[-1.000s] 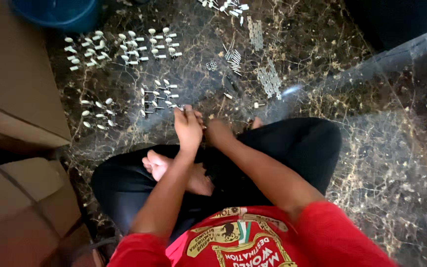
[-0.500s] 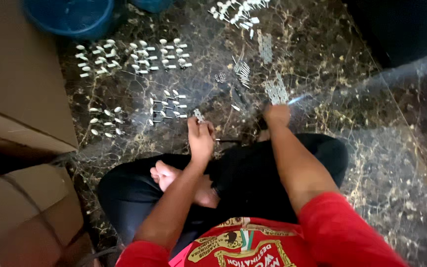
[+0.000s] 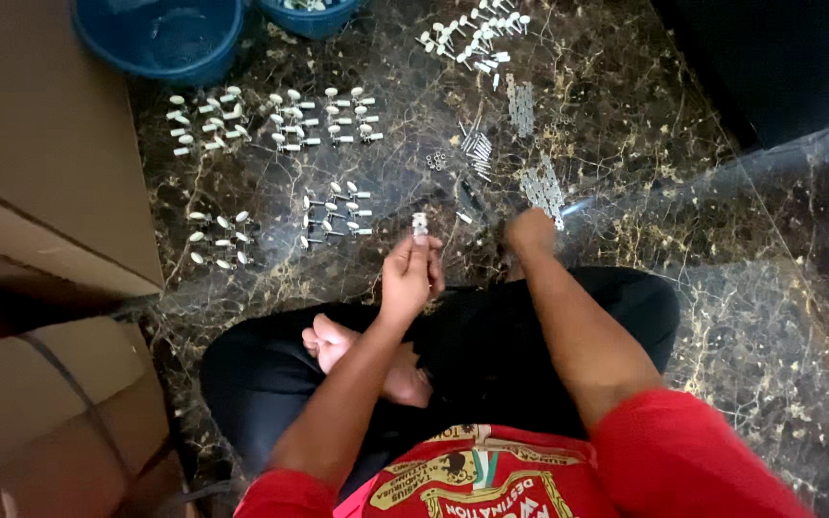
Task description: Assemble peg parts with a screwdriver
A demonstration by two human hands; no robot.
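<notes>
I sit cross-legged on a dark marble floor. My left hand (image 3: 411, 276) holds a small white-and-metal part (image 3: 420, 224) up by its fingertips, above my knee. My right hand (image 3: 530, 233) reaches forward to the floor, its fingers down next to a row of small metal strips (image 3: 542, 187); what it grips, if anything, is hidden. Groups of white-headed metal pegs (image 3: 336, 209) lie in rows just ahead of my left hand.
More peg groups (image 3: 273, 117) and a loose pile (image 3: 475, 35) lie farther out, with small screws (image 3: 477, 149) between. Two blue tubs (image 3: 159, 35) stand at the top. Cardboard boxes (image 3: 40, 173) line the left side. A dark wall rises at the right.
My right hand has moved away from the left and reached out toward the metal strips. My left hand has lifted the small part slightly. The view has shifted downward.
</notes>
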